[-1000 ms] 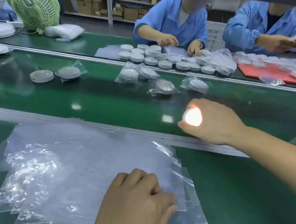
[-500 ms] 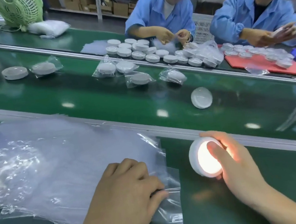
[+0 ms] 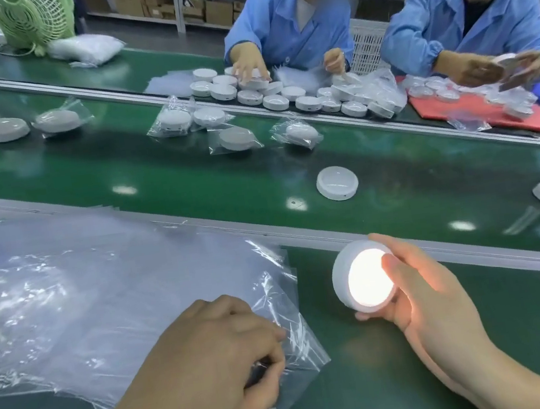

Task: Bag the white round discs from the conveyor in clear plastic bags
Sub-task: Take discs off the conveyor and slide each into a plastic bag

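Your right grip (image 3: 424, 293) holds a lit disc (image 3: 364, 277), lower centre, not yet bagged. Your left grip (image 3: 210, 359) pinches a bag (image 3: 296, 348) from the stack (image 3: 102, 295). Bare discs (image 3: 337, 182) wait on the conveyor (image 3: 191, 187), centre right.

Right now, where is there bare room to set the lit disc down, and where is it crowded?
Free: near bench between the bag stack and the right hand holding the lit disc, and right of that hand below the rail; belt between the bagged discs and the loose disc. Crowded: bag stack under the left hand, far disc pile.
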`<move>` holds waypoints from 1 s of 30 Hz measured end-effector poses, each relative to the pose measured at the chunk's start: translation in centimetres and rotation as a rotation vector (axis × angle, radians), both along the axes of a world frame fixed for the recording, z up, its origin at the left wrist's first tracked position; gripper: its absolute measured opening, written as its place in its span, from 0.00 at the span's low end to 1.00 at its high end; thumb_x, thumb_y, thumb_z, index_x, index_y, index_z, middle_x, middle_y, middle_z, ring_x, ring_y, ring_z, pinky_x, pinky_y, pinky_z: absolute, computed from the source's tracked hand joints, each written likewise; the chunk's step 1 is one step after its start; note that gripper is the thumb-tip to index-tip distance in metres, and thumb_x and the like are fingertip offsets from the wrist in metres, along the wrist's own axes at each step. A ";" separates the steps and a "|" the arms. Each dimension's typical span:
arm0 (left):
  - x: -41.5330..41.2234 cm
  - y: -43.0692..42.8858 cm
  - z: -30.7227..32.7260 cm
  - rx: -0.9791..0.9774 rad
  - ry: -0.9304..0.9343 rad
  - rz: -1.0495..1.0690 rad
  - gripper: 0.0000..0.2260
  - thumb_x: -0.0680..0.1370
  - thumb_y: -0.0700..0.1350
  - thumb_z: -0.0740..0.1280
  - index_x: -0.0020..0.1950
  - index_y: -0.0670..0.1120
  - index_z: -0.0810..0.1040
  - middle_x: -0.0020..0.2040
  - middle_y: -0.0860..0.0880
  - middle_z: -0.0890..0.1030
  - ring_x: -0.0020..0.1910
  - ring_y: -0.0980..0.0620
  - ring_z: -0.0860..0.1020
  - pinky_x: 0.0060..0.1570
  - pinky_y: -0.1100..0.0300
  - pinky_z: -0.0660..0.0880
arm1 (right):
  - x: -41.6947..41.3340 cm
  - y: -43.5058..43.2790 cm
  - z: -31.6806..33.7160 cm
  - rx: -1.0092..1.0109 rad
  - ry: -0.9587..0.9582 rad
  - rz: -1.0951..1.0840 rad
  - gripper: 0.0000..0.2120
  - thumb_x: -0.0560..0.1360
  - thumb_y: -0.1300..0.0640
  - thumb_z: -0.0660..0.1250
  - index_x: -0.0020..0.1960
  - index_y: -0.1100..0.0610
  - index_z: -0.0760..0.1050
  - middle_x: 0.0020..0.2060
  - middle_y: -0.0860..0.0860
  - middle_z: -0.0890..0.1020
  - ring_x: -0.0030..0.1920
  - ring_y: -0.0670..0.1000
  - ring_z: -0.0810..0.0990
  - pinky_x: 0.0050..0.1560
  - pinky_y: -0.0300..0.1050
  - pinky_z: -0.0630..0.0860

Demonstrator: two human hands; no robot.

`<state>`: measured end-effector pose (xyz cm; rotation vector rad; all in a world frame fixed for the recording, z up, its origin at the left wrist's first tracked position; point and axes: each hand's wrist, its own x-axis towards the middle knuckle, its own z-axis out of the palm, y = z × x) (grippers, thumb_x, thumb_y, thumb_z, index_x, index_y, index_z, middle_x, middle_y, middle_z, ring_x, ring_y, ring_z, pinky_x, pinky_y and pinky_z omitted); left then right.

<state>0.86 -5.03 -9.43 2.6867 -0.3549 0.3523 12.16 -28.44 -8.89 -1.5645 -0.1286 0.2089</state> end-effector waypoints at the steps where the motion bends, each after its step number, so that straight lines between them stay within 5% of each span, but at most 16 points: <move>1: -0.1 0.1 0.1 -0.027 0.005 0.017 0.04 0.69 0.57 0.67 0.35 0.59 0.79 0.43 0.70 0.81 0.47 0.64 0.77 0.46 0.65 0.71 | -0.1 0.1 0.2 0.030 0.046 0.004 0.14 0.74 0.46 0.75 0.58 0.46 0.85 0.55 0.53 0.85 0.47 0.57 0.86 0.38 0.49 0.82; 6: -0.3 -0.4 0.0 -0.089 0.002 0.086 0.04 0.70 0.58 0.66 0.39 0.60 0.74 0.36 0.65 0.77 0.43 0.65 0.75 0.43 0.66 0.73 | 0.1 0.2 0.6 0.142 0.205 0.034 0.19 0.72 0.45 0.72 0.61 0.50 0.84 0.56 0.55 0.85 0.42 0.52 0.82 0.34 0.44 0.78; 11: 0.1 -0.8 -0.6 -0.044 -0.026 0.048 0.13 0.76 0.64 0.61 0.43 0.62 0.83 0.36 0.63 0.75 0.43 0.63 0.75 0.38 0.68 0.75 | -0.1 0.2 1.5 0.365 0.328 0.198 0.31 0.57 0.47 0.88 0.57 0.55 0.86 0.45 0.54 0.83 0.40 0.51 0.80 0.30 0.40 0.76; 17: -0.1 -0.8 -1.2 -0.086 -0.023 0.007 0.12 0.76 0.58 0.63 0.41 0.59 0.84 0.42 0.64 0.79 0.48 0.63 0.77 0.37 0.65 0.78 | -0.6 0.3 1.5 0.307 0.280 0.191 0.32 0.54 0.51 0.87 0.57 0.54 0.85 0.41 0.53 0.79 0.38 0.50 0.76 0.28 0.39 0.71; 20: -0.1 -0.8 -1.2 -0.127 -0.013 0.030 0.08 0.75 0.54 0.64 0.39 0.56 0.81 0.42 0.63 0.80 0.50 0.62 0.79 0.39 0.62 0.79 | -0.7 0.5 1.2 0.217 0.183 0.111 0.36 0.57 0.51 0.83 0.63 0.55 0.80 0.43 0.53 0.80 0.36 0.50 0.74 0.28 0.40 0.71; 22: -0.1 -0.9 -1.1 -0.138 -0.017 0.050 0.06 0.74 0.55 0.65 0.39 0.56 0.79 0.41 0.63 0.79 0.50 0.63 0.78 0.39 0.62 0.79 | -0.9 0.4 1.2 0.024 0.008 0.057 0.35 0.54 0.46 0.82 0.61 0.46 0.78 0.45 0.49 0.83 0.34 0.48 0.77 0.30 0.39 0.73; 25: 0.0 -0.9 -1.1 -0.127 -0.014 0.077 0.10 0.75 0.61 0.64 0.41 0.58 0.76 0.41 0.63 0.76 0.49 0.62 0.75 0.39 0.62 0.77 | -1.1 0.1 1.6 -0.304 -0.315 0.002 0.34 0.52 0.41 0.82 0.54 0.33 0.71 0.50 0.38 0.83 0.46 0.42 0.83 0.37 0.31 0.77; 30: 0.0 -1.0 -1.0 -0.059 -0.019 0.080 0.10 0.76 0.62 0.63 0.42 0.58 0.78 0.42 0.62 0.75 0.48 0.63 0.74 0.33 0.63 0.77 | -1.3 0.0 1.8 -0.353 -0.450 -0.005 0.35 0.52 0.40 0.81 0.56 0.33 0.72 0.51 0.36 0.83 0.50 0.42 0.83 0.38 0.28 0.76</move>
